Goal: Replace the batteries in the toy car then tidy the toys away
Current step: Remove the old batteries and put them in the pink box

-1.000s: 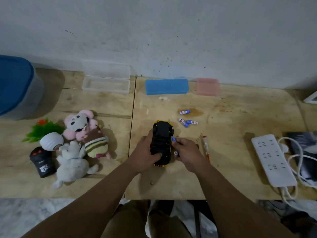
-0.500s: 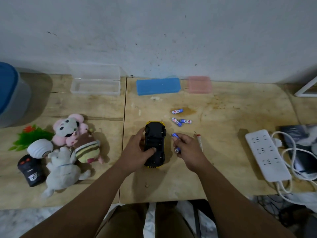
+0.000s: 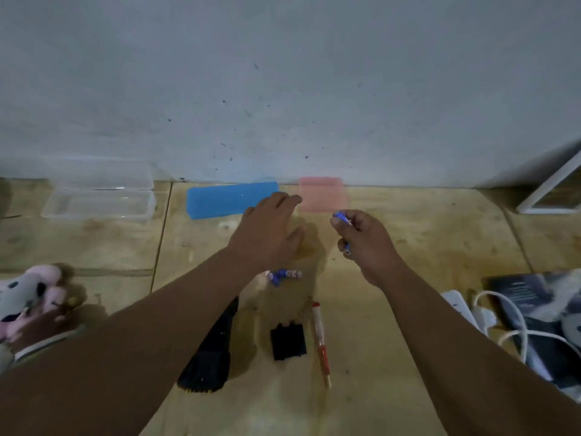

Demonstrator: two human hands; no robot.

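Two batteries (image 3: 343,226) sit pinched in the curled right hand (image 3: 367,243); left hand (image 3: 270,229) reaches forward, fingers relaxed, empty. Toy car (image 3: 209,357) lies on the table (image 3: 408,234) — well behind both hands, beneath the left forearm.

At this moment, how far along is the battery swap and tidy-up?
Done: battery cover off, lying beside screwdriver. In hand: right hand grips batteries; left hand reaches toward the pink box. Left: loose batteries, car unclosed, plush toys out.
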